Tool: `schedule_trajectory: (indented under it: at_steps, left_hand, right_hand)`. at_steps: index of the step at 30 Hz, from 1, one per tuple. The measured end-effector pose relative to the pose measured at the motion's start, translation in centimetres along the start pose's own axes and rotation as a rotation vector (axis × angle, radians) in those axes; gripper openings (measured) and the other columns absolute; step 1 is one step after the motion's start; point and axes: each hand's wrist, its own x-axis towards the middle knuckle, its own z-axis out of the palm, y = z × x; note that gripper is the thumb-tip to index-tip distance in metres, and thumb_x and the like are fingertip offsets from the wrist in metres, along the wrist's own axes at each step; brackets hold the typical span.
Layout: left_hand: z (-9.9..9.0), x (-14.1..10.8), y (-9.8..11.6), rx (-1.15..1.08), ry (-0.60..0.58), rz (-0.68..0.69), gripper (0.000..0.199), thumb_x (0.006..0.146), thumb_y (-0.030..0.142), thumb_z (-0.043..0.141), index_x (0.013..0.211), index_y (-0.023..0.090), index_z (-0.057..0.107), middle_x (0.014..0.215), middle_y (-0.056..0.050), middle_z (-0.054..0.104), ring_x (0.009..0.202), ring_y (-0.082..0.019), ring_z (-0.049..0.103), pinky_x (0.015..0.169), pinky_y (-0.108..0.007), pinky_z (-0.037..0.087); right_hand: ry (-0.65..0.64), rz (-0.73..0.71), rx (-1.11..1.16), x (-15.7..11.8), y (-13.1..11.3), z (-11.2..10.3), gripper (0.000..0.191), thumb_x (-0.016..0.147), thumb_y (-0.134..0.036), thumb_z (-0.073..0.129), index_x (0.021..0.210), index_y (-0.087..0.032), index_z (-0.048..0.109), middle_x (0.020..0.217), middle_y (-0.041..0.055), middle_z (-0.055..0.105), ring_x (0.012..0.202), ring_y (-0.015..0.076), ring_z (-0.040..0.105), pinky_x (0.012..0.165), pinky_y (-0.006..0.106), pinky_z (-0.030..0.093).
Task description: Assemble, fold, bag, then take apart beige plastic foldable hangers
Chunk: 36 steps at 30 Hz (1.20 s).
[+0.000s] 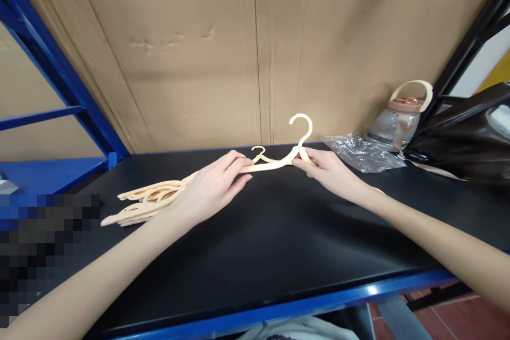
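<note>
A cream hanger [274,166] with its hook pointing up is held above the black table between both hands. My left hand [219,183] has its fingers closed on the hanger's left arm. Near the base of the hook, my right hand [322,167] pinches the hanger's right side. Behind it, a second cream hanger [260,156] lies on the table, mostly hidden by the held one and my left hand. Several folded cream hangers [147,202] are piled to the left, partly covered by my left hand and forearm.
The black table [255,255] has a blue front edge. Crumpled clear plastic [362,153] lies at the back right, beside a clear bottle [398,122] with a handle and strap. A black bag [470,133] is farther right. Cardboard [191,64] stands behind, with a blue frame [59,69] at left.
</note>
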Motion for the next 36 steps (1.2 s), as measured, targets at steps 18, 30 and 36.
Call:
schedule_trajectory:
  at_steps: [18, 30, 36]
  left_hand:
    - [-1.5, 0.4, 1.8, -0.336, -0.114, -0.376, 0.037, 0.094, 0.044, 0.039, 0.073, 0.019, 0.057, 0.062, 0.001, 0.057, 0.055, -0.014, 0.052, 0.054, -0.026, 0.039]
    - [-1.1, -0.1, 2.3, -0.125, -0.364, -0.304, 0.020, 0.090, 0.039, 0.049, 0.080, 0.023, 0.054, 0.065, 0.004, 0.056, 0.059, -0.015, 0.052, 0.055, -0.026, 0.032]
    - [0.5, -0.4, 2.1, -0.104, -0.404, -0.135, 0.011, 0.091, 0.032, 0.054, 0.091, 0.022, 0.056, 0.093, 0.000, 0.060, 0.089, -0.019, 0.057, 0.069, -0.028, 0.040]
  right_hand:
    - [-0.059, 0.063, 0.018, 0.6, 1.1, -0.3, 0.031, 0.092, -0.045, 0.044, 0.077, -0.020, 0.055, 0.060, -0.0039, 0.043, 0.056, 0.0119, 0.042, 0.055, 0.025, 0.030]
    - [-0.362, 0.094, 0.039, 0.4, 1.6, 0.1, 0.033, 0.090, -0.042, 0.047, 0.067, -0.019, 0.048, 0.054, -0.0046, 0.049, 0.052, 0.0106, 0.046, 0.055, 0.024, 0.035]
    - [-0.404, 0.118, -0.006, 0.1, 1.3, 0.9, 0.032, 0.091, -0.046, 0.047, 0.074, -0.019, 0.049, 0.052, -0.0056, 0.050, 0.050, 0.0109, 0.046, 0.054, 0.024, 0.034]
